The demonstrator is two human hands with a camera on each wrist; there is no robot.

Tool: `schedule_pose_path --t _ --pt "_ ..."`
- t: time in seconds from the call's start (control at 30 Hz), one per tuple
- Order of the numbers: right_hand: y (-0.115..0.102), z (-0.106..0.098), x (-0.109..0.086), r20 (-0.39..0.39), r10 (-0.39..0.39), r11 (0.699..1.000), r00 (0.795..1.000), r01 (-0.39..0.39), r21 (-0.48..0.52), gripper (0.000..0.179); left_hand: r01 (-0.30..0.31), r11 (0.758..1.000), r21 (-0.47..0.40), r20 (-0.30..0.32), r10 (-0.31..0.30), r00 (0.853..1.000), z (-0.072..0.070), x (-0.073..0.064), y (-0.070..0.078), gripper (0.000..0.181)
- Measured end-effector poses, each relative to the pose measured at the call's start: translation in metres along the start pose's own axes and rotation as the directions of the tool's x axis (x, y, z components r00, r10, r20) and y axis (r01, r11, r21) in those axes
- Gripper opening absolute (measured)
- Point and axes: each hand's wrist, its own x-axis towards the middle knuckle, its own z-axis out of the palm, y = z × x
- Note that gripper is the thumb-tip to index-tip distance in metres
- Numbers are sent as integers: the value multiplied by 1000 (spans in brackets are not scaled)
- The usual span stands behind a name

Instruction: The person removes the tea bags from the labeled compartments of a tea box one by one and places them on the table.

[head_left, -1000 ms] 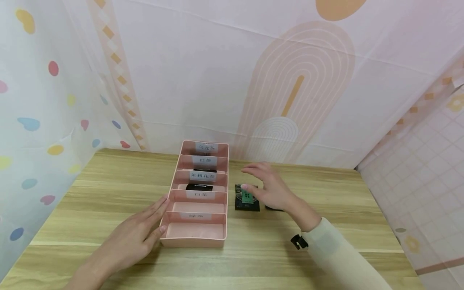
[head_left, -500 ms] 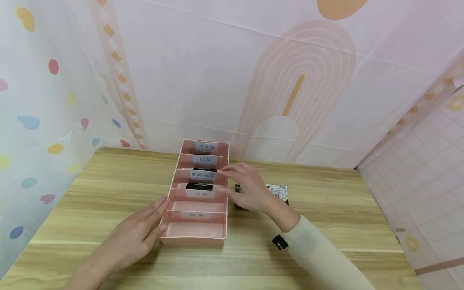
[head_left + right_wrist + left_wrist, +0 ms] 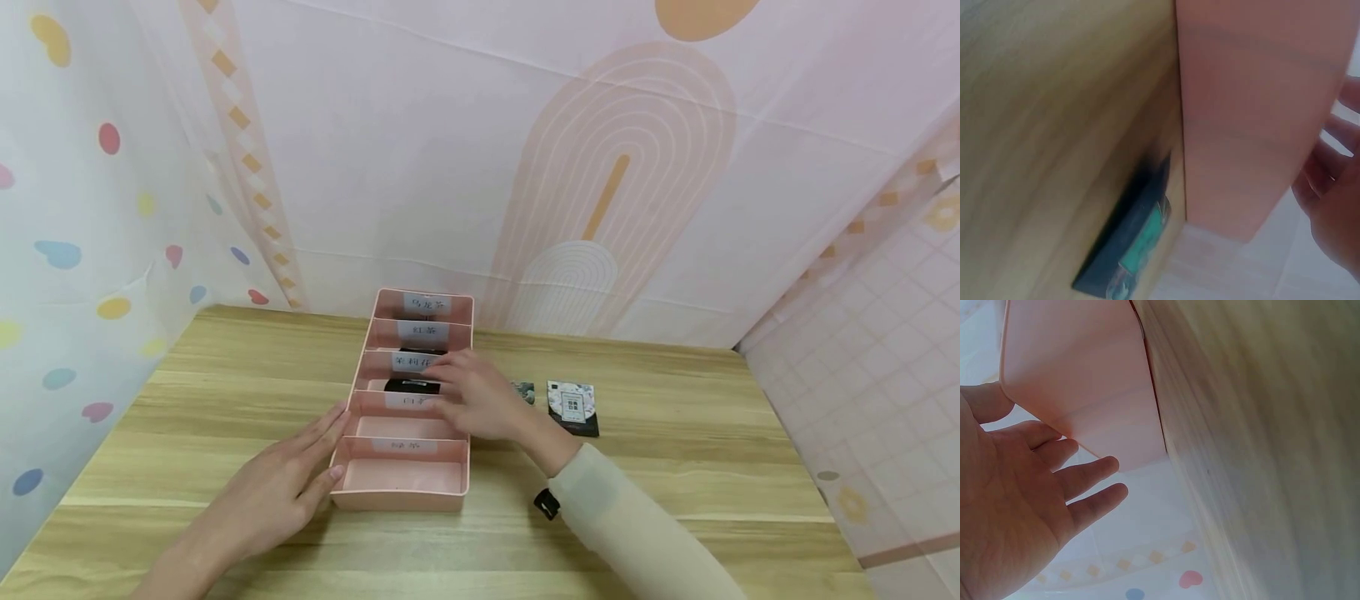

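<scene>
A pink divided box point(image 3: 397, 502) with a paper label in each compartment stands on the wooden table. Along its left wall, my left hand point(image 3: 273, 492) touches the rim with extended fingers; the left wrist view shows this hand point(image 3: 1022, 494) with its palm bare. My right hand point(image 3: 487, 402) reaches over the box's right rim, its fingertips above the middle compartment beside a black packet point(image 3: 408, 387). Nothing shows in its grasp, though its fingertips are partly hidden. In the right wrist view, a dark packet with a green label point(image 3: 1138, 244) lies beside the box.
Right of the box lies a packet with a white floral top point(image 3: 573, 407). The green-labelled packet point(image 3: 525, 392) is mostly covered by my right hand in the head view. More dark packets point(image 3: 423, 351) sit in the rear compartments. A patterned cloth point(image 3: 420, 167) hangs behind the table.
My right hand has moved left from above the packets on the table, across the box's right rim, to over the middle compartment. My left hand stays against the box.
</scene>
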Motion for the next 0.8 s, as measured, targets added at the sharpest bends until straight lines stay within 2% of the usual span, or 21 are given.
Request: schedule_pose_path --t 0.3,0.53,0.8 --pt "-4 13 9 46 -2 1000 999 2 -4 35 -2 1000 3 -2 2 1000 0 0 -1 69" --pt "-2 18 12 15 -50 998 999 50 -26 20 -5 1000 2 -3 5 1000 0 0 0 69" --pt "-1 21 13 -3 -49 999 999 49 -22 17 -2 1000 -1 -2 2 1000 1 0 0 68"
